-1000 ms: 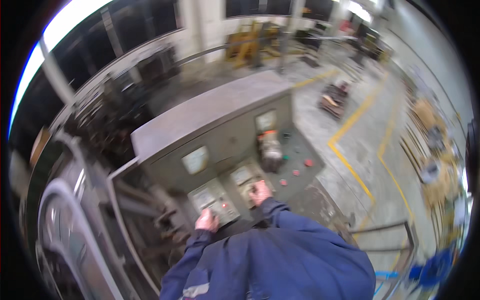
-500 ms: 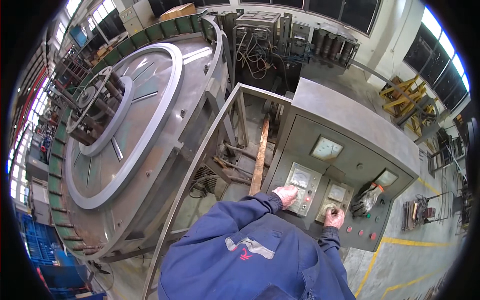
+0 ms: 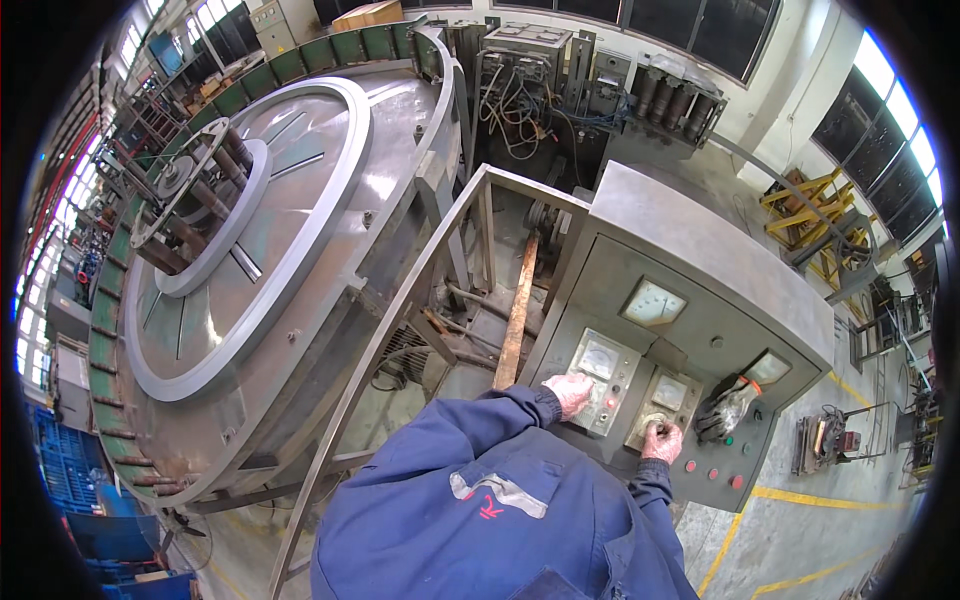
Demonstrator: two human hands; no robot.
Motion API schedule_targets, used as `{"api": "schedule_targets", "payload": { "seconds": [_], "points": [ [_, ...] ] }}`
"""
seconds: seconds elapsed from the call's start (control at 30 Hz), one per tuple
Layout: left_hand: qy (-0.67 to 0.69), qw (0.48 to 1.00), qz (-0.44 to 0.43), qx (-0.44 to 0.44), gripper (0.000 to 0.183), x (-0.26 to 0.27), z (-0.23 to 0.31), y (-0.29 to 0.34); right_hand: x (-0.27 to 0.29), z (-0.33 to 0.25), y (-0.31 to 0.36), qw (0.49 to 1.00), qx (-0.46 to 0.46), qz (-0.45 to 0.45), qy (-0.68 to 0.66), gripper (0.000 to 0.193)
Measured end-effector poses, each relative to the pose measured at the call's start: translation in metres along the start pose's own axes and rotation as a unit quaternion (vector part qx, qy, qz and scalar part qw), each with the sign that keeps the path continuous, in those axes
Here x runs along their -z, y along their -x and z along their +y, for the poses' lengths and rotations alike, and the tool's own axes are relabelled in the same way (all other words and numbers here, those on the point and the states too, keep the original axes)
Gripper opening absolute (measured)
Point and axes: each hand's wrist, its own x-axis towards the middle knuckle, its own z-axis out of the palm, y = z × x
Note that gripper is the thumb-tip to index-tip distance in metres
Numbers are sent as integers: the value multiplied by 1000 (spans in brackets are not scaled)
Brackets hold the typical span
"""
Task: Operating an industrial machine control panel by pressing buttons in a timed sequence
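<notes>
My left hand (image 3: 570, 396), in a thin pale glove, has its fingers drawn together against the lower edge of the left control module (image 3: 604, 364); what lies under the fingertips is hidden. My right hand (image 3: 662, 441), gloved alike, pinches a round knob (image 3: 653, 421) low on the right control module (image 3: 670, 390). Both modules carry a dial meter and sit on the sloping front of a grey control cabinet (image 3: 700, 265). Above them is a larger gauge (image 3: 655, 302). Beside the right module a crumpled grey-black glove (image 3: 722, 410) with an orange edge hangs on the panel.
To the left stands a large round turntable (image 3: 300, 240) bearing a pale metal ring (image 3: 355, 150) and a cluster of upright posts (image 3: 190, 200). A metal frame rail (image 3: 385, 375) separates me from it. Red push buttons (image 3: 713, 474) line the panel's lower right. Cabled machinery (image 3: 520, 95) stands behind.
The slotted turntable plate has rotated; its near slots have swung counterclockwise in view. The view has shifted slightly. Both hands keep the same places on the panel.
</notes>
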Motion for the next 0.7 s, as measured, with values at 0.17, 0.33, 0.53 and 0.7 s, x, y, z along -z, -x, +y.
{"api": "schedule_targets", "payload": {
  "seconds": [0.17,0.33,0.53,0.7],
  "points": [
    [-6,996,-86,22,33,12,6,-3,-1,1,1,999,2,10,-32,30],
    [-12,996,-87,17,33,26,14,-4,0,2,0,1000,7,13,3,29],
    [-8,995,-88,35,33,29,16,-4,-3,4,-1,1000,10,14,-16,29],
    [-7,997,-76,27,33,25,14,-3,-2,3,-1,1000,-1,-4,-26,27]
  ]
}}
